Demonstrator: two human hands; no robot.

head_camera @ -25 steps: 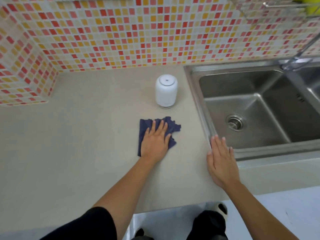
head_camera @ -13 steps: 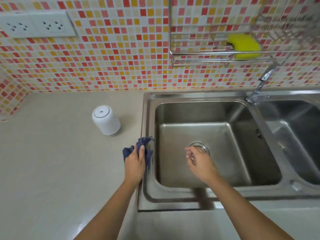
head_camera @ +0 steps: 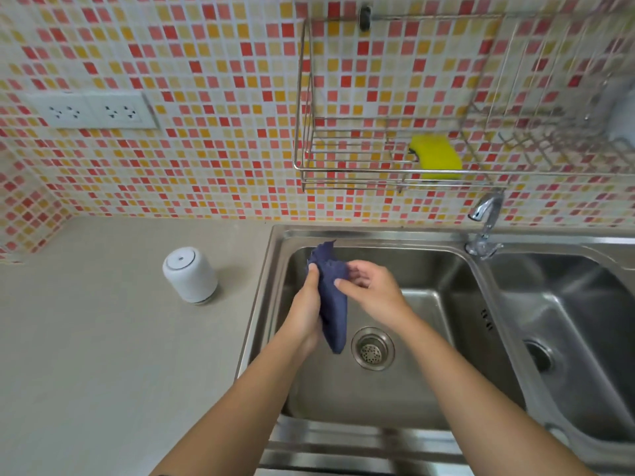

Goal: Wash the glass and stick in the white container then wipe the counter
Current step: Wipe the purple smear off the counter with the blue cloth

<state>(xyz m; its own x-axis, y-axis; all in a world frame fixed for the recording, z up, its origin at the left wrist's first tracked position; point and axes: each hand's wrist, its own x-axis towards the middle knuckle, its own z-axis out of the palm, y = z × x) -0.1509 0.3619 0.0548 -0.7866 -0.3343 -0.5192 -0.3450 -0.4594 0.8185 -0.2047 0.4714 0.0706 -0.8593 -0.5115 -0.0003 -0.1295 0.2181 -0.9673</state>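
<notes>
Over the sink (head_camera: 412, 389), left hand (head_camera: 304, 307) grips the blue cloth (head_camera: 333, 314); right hand (head_camera: 372, 290) pinches it.

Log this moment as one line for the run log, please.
left hand: grips blue cloth | right hand: pinches blue cloth | blue cloth: held above sink basin | white container: stands on counter

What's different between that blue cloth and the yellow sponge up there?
The blue cloth is dark, thin and limp; the yellow sponge is bright and chunky. The cloth hangs over the sink, held by the left hand and right hand; the sponge lies untouched in the wall rack.
</notes>
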